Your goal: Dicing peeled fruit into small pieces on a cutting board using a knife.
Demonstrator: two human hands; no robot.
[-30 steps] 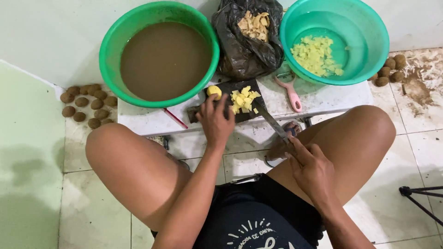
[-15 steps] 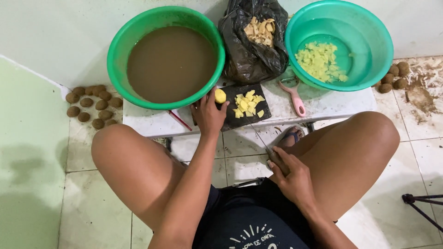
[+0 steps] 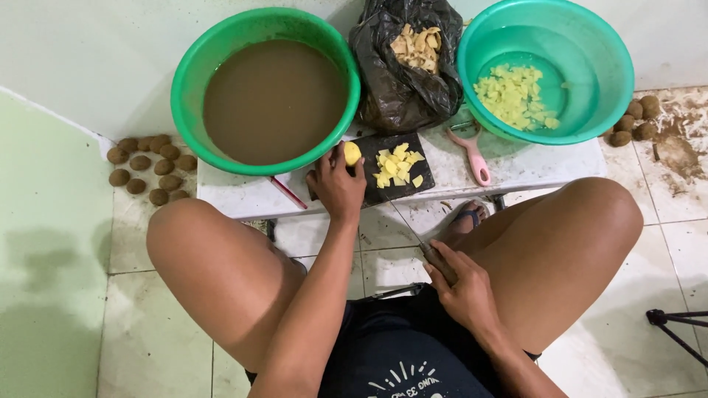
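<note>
Dark-handled, the knife sits clenched in the right hand down between the knees, blade pointing toward the white worktop. Farther out, the left hand grips a peeled yellow potato at the edge of the black cutting board, just beside the cut pieces. Beyond stand a green basin of brown water, a black bag and a teal basin.

Peeled yellow potato in left hand; knife in right hand.
</note>
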